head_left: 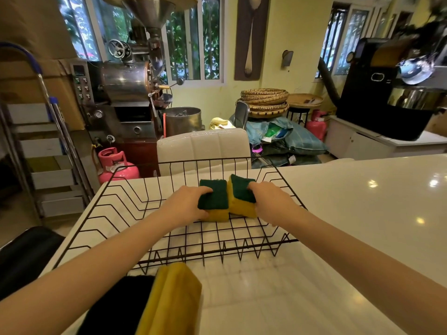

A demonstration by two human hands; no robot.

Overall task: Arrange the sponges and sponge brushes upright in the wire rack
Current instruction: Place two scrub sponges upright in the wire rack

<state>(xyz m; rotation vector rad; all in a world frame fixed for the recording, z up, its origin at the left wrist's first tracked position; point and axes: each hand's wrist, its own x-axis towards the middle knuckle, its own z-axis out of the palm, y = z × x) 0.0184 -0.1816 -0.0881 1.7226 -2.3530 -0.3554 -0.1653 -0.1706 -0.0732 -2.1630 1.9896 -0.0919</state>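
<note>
A black wire rack (125,201) stands on the white counter (350,213). Inside it, near the far middle, are two yellow sponges with dark green scouring faces. My left hand (186,204) grips the left sponge (215,197). My right hand (268,199) grips the right sponge (239,199), which tilts slightly. The two sponges stand side by side, touching. In front of the rack, at the counter's near edge, lies a larger yellow sponge (174,298) with a black pad (116,308) against its left side.
A white chair back (203,146) rises just behind the rack. Further off are a pink gas cylinder (116,165), a metal coffee roaster (125,88), a stepladder (43,146) on the left, and stacked woven baskets (264,100). The counter stretches away to the right.
</note>
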